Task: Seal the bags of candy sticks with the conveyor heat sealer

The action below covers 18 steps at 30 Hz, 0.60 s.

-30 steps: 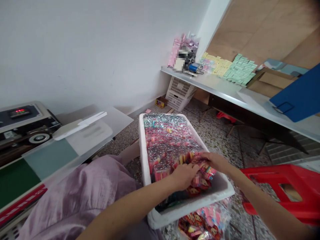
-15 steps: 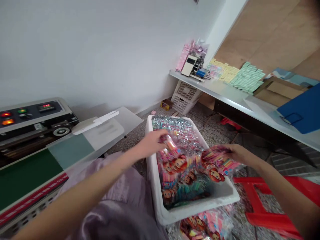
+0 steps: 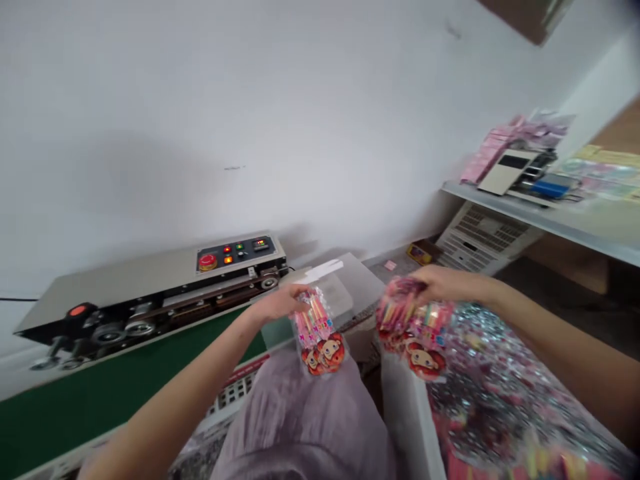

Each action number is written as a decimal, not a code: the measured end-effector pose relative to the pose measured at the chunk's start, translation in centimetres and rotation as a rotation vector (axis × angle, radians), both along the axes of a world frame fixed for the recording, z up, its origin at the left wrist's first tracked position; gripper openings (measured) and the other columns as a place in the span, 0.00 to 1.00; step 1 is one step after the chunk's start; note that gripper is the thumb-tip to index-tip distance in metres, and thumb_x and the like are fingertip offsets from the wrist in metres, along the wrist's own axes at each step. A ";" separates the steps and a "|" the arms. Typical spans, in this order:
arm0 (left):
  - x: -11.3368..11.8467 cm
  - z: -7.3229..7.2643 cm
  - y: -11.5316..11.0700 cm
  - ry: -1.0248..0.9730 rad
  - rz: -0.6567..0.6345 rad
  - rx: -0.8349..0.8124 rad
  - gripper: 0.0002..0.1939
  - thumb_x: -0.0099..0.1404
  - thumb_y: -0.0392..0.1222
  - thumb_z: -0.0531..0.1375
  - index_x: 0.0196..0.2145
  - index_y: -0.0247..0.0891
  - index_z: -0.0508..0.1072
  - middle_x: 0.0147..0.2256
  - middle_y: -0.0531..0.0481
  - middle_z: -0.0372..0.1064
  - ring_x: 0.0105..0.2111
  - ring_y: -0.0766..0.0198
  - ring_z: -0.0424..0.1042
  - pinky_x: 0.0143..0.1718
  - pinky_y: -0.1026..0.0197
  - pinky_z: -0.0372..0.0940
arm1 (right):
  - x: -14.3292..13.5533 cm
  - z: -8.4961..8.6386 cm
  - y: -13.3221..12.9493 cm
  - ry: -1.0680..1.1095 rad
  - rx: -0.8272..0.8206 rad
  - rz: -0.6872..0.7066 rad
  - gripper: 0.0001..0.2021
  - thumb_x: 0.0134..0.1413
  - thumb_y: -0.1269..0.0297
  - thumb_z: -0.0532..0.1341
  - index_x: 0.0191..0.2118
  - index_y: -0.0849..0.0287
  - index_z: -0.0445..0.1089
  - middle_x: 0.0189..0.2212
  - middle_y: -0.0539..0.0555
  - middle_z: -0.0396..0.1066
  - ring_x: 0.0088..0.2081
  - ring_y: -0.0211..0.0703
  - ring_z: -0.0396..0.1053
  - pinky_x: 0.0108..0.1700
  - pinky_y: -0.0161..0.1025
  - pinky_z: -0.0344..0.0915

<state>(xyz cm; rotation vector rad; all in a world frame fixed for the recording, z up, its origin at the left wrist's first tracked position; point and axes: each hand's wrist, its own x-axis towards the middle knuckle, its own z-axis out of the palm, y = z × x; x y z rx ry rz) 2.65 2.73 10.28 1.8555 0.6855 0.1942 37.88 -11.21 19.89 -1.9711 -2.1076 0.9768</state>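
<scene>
Clear plastic packets of pink and yellow sticks (image 3: 316, 320), with red-haired cartoon heads at their lower ends, hang from my left hand (image 3: 283, 303) above my lap. My left fingers are closed on their top edge. A thicker bunch of the same packets (image 3: 415, 327) is gripped in my right hand (image 3: 443, 285), over the near left rim of a white tub (image 3: 407, 407). Inside the tub lie many more shiny packets (image 3: 505, 380). How many packets each hand holds cannot be made out.
A sealing machine (image 3: 235, 257) with lit buttons and a green conveyor belt (image 3: 150, 373) stands to the left, a flat plate (image 3: 357, 283) at its end. At the back right, a table (image 3: 530, 207) carries a small device (image 3: 510, 170); white crates (image 3: 480, 233) sit beneath.
My view has swung left toward the machine. Both hands have come away from the middle of the tub, each still holding packets; the left is now over my lap.
</scene>
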 end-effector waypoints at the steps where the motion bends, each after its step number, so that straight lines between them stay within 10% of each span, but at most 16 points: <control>1: 0.0 -0.5 0.6 0.015 0.011 0.027 0.19 0.56 0.45 0.61 0.45 0.36 0.75 0.29 0.54 0.69 0.26 0.66 0.65 0.24 0.68 0.60 | -1.8 -0.3 3.0 -0.018 -0.063 0.100 0.14 0.38 0.53 0.68 0.28 0.59 0.76 0.25 0.47 0.74 0.31 0.47 0.71 0.34 0.37 0.66; 9: 2.9 -3.1 5.0 0.190 0.127 0.414 0.19 0.59 0.32 0.60 0.48 0.40 0.77 0.44 0.47 0.77 0.44 0.55 0.74 0.47 0.58 0.66 | -7.9 -5.2 20.4 -0.182 -0.331 0.283 0.21 0.19 0.55 0.76 0.21 0.59 0.69 0.18 0.42 0.65 0.25 0.36 0.62 0.29 0.34 0.59; 18: 3.6 -5.9 1.8 0.195 0.427 0.796 0.22 0.70 0.31 0.51 0.60 0.38 0.67 0.61 0.37 0.64 0.61 0.49 0.62 0.62 0.44 0.58 | -5.6 -9.7 25.0 -0.101 -0.434 0.276 0.33 0.15 0.48 0.76 0.35 0.61 0.76 0.31 0.48 0.76 0.34 0.44 0.71 0.35 0.35 0.64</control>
